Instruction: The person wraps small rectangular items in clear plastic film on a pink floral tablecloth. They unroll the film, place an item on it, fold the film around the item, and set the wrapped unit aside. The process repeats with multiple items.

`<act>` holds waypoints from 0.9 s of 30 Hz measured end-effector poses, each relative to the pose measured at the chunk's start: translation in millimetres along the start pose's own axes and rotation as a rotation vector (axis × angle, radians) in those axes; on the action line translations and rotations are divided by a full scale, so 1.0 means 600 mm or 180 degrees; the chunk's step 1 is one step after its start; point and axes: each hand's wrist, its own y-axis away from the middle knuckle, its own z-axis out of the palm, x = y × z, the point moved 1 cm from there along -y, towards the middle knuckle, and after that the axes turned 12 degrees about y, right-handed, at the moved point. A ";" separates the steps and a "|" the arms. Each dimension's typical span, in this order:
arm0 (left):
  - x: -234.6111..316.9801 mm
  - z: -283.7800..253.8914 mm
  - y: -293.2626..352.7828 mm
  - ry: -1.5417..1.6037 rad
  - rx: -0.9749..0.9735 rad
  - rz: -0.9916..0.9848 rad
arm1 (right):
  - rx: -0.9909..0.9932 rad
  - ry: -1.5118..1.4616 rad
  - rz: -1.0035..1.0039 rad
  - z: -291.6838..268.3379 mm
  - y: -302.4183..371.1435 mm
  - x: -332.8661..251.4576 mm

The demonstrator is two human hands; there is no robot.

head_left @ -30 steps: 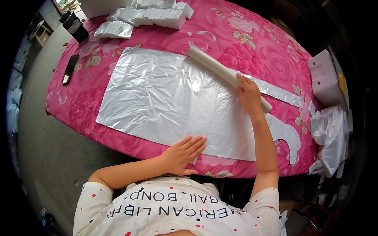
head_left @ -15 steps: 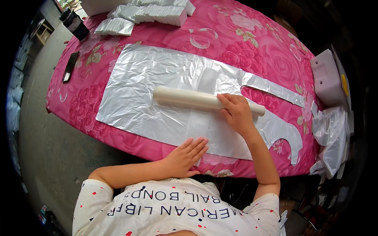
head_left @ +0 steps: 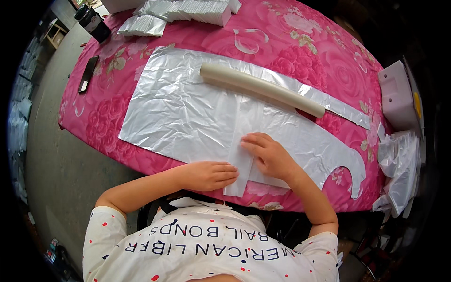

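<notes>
A thin, silvery-white plastic apron (head_left: 174, 103) lies spread and creased on the table, with curved cutouts at its right end. A paler strip (head_left: 237, 162) crosses its middle and sticks out past the near edge. My left hand (head_left: 211, 175) lies flat at that edge, fingers stretched together beside the strip. On the strip's far side rests my right hand (head_left: 268, 155), its fingers laid loosely on the plastic with the thumb apart. Neither hand appears to hold anything. Beyond them, a long beige tube (head_left: 263, 89) lies slantwise across the apron's far part.
A pink flowered cloth (head_left: 101, 117) covers the table. At the back left are stacks of folded white plastic (head_left: 197, 15), a dark jar (head_left: 92, 22) and a black phone-like object (head_left: 88, 74). A white bin (head_left: 399, 96) and clear plastic bags (head_left: 399, 164) sit along the right edge.
The tube has moved away from me to the far part of the apron. My right hand has let go of it and come nearer, onto the strip. My left hand has shifted slightly left.
</notes>
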 end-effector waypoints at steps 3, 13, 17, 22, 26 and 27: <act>-0.001 0.006 -0.005 0.0412 0.0361 -0.0099 | 0.0062 0.0162 -0.0046 0.010 0.017 -0.022; -0.016 -0.014 -0.026 0.0083 0.0869 -0.1359 | 0.0731 0.0640 0.0258 0.040 0.031 -0.031; -0.020 -0.014 -0.037 0.0350 0.1283 -0.1656 | 0.0828 0.0276 0.0571 0.028 0.027 -0.026; -0.038 -0.049 -0.066 0.1894 0.1623 -0.3160 | 0.0442 -0.0892 0.2206 0.012 -0.004 -0.003; -0.040 -0.036 -0.069 0.0965 0.2137 -0.2398 | 0.0055 -0.1460 0.2786 -0.003 -0.025 0.011; -0.036 -0.031 -0.071 0.0527 0.1866 -0.2157 | -0.0029 -0.1511 0.2821 -0.004 -0.027 0.015</act>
